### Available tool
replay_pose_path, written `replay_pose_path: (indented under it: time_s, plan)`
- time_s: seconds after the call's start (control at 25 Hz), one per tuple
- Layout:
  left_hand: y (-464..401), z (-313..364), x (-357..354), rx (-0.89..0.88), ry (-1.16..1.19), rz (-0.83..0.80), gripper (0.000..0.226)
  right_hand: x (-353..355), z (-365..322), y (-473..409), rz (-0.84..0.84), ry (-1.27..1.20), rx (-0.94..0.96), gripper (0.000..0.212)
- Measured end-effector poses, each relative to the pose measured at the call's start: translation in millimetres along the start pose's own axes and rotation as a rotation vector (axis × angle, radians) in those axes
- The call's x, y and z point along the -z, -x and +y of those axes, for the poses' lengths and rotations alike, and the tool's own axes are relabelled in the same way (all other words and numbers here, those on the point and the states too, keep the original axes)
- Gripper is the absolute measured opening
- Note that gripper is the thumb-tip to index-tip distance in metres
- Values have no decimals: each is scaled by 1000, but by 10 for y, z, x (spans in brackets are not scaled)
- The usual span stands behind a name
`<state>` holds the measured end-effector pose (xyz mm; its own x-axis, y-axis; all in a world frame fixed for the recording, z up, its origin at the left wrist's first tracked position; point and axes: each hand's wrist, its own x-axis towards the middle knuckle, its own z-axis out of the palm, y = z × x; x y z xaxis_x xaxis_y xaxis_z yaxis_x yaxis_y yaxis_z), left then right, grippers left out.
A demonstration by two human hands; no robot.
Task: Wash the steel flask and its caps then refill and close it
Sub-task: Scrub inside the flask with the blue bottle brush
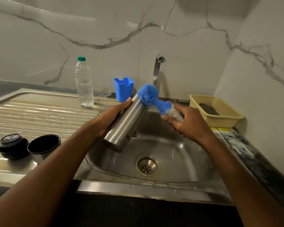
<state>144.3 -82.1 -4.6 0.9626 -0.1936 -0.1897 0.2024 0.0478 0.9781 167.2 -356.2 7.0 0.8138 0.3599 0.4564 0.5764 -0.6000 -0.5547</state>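
1. Two bare forearms reach from the near edge toward the sink [179,154], which serves as the landmark for everything else.
2. Above the sink's left rim, the left hand [108,118] grips the steel flask [126,123]; its fingers curl round the far side of the body, with the thumb tip near the upper end.
3. That flask is tilted, its base toward the camera and lower left, its open mouth pointing up and away toward the tap [157,69] at the back of the sink.
4. Over the sink's back edge, the right hand [185,123] holds a bottle brush [150,97] by its pale handle, fingers closed round it.
5. Blue bristles of the brush touch the flask's mouth end; whether any are inside cannot be told.
6. Left of the sink, on the ribbed draining board of the bench [39,112], stand two black caps: a stopper cap [12,145] and, just beside it, an open cup cap [43,145].
7. Behind the sink's left side stand a clear water bottle [84,84] and a blue holder [123,89].
8. Right of the sink sits a cream basket [220,110] containing a dark pad.
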Motion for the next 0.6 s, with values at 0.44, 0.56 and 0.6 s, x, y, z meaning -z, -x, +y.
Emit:
replay_pose_path:
  time_s: [0.44,0.56,0.6]
  plan:
    - [46,29,46,-31,-44,-31,71,-43,-19,44,-65,-86,25,45]
    - [33,6,81,-29,-69,-16,73,-98,-10,45,-76,-5,64,51]
    - [35,10,84,-26,-67,-23,73,-104,10,18,-13,58,88,53]
